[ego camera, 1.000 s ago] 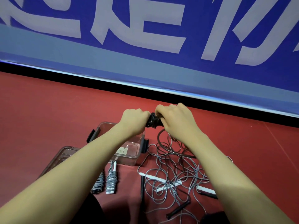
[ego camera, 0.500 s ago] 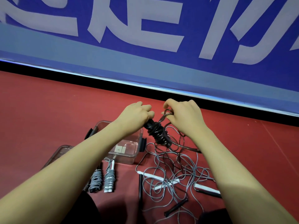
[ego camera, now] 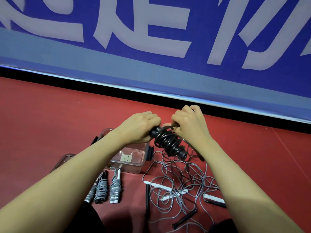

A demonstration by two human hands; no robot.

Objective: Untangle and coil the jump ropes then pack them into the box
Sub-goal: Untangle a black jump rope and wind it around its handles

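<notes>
Head view: left hand (ego camera: 139,126) clasps the black jump rope (ego camera: 168,142) bundle's handles; right hand (ego camera: 188,125) pinches its limp, springy cord, best held at the wrap.

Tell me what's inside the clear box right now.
Through the clear box's wall only a pale label shows, and no coiled rope can be seen in it. The left forearm covers its left part, so that part cannot be checked. Three coiled ropes lie outside, in front.
</notes>
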